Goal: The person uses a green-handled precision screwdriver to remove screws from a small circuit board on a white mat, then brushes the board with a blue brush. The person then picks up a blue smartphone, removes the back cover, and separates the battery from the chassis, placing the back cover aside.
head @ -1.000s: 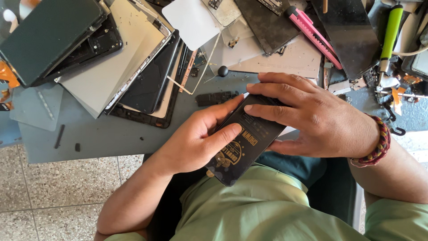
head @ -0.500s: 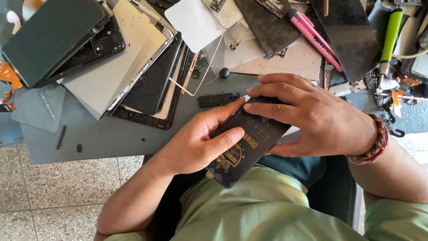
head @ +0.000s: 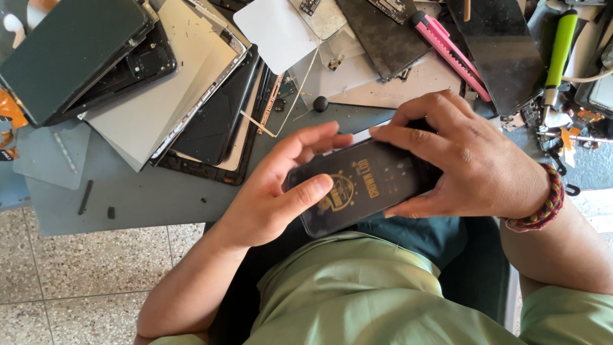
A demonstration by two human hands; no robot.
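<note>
So the phone (head: 364, 185) sits between both hands, left hand (head: 274, 191) on its left end, right hand (head: 466, 160) over its right end, just in front of the table (head: 159, 198). Behind it there's a stack of panels (head: 159, 96) to the left, and a utility knife (head: 447, 45) and screwdriver (head: 559, 51) to the right.

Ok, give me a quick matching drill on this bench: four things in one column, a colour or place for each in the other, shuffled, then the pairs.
Things:
1. phone
2. knife
3. screwdriver
4. ball

Colour or place:
A. green handle, far right of the bench
B. pink, lying slantwise beside dark panels
C. small and dark, alone on the grey mat
D. black, held by the left hand and right hand

Pairs: 1-D, 2-B, 3-A, 4-C
</note>
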